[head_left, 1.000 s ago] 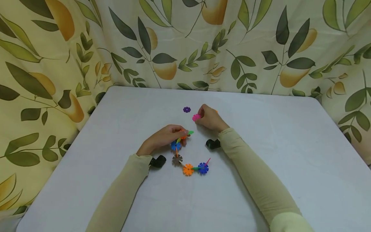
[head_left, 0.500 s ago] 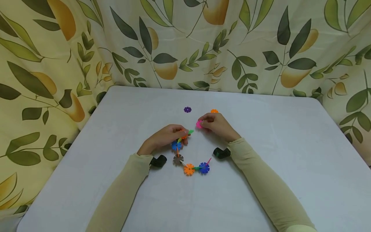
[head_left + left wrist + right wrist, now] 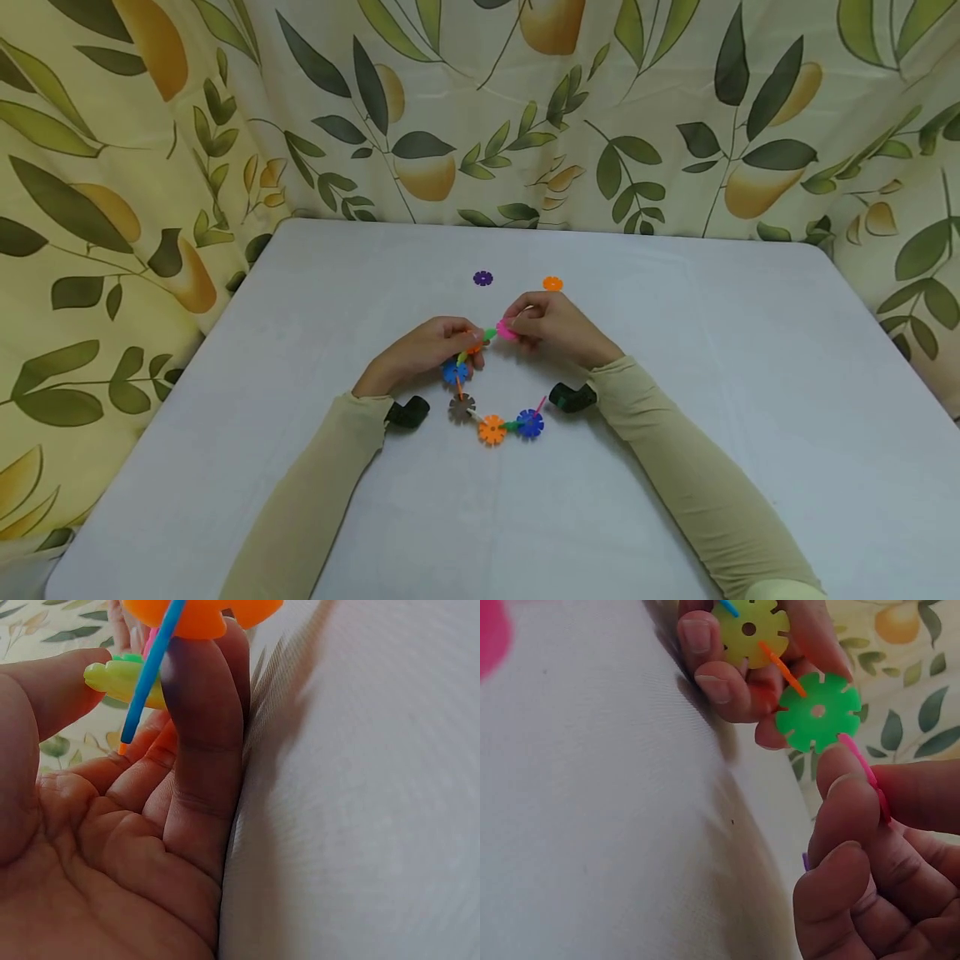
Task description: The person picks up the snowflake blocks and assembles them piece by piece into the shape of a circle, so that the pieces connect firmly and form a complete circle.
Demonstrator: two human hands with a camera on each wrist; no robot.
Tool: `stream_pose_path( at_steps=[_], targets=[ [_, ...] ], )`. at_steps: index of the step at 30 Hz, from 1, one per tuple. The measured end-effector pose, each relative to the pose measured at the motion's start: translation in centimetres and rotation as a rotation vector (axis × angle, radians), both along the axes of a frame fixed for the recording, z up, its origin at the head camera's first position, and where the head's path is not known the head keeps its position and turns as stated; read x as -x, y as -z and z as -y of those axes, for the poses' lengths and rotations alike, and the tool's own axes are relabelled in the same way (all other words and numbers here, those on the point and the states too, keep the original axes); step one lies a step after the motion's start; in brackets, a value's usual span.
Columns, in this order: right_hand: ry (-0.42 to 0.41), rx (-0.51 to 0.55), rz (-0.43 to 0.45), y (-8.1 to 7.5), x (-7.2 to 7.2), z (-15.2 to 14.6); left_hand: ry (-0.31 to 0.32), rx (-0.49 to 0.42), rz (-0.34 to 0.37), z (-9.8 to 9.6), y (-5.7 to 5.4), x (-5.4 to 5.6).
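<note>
My left hand (image 3: 423,346) pinches one end of a chain of notched interlocking plastic discs, around its yellow disc (image 3: 739,649) and an orange disc seen edge-on. A green disc (image 3: 821,724) sticks out beyond those fingers. Between thumb and fingers, my right hand (image 3: 558,329) holds a pink disc (image 3: 506,330), whose edge meets the green disc's rim at a notch; how deep it sits cannot be told. The chain curves down the table through a blue disc (image 3: 455,372), a grey disc (image 3: 462,407), an orange disc (image 3: 492,430) and a dark blue disc (image 3: 530,423).
On the white table (image 3: 675,350), a loose purple disc (image 3: 483,278) and a loose orange disc (image 3: 552,284) lie beyond the hands. A patterned leaf-and-fruit curtain (image 3: 480,108) hangs behind the table's far edge. Black wrist devices sit under both sleeves.
My right hand has come nearer and then left, bringing the pink disc to the green one and uncovering the loose orange disc. The left hand has stayed almost still.
</note>
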State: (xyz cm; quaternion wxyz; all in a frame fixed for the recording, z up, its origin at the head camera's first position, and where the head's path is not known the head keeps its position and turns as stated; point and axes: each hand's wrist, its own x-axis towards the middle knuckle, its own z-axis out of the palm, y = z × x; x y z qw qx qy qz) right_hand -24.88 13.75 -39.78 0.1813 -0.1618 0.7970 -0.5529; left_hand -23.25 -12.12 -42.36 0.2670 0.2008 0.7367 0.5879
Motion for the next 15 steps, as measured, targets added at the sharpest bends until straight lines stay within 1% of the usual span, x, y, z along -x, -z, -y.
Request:
stream_pose_path(
  at_steps=[4,11,15],
  targets=[
    [-0.01,0.026,-0.011,0.03,-0.2,0.29,-0.001,-0.003,0.014,0.04,-0.14,-0.04],
    [-0.026,0.037,-0.027,0.42,-0.14,0.15,0.017,0.004,0.033,-0.01,-0.27,-0.11],
    [-0.033,0.046,-0.041,0.19,-0.31,0.16,0.015,-0.006,0.053,-0.04,-0.45,-0.16]
  ],
)
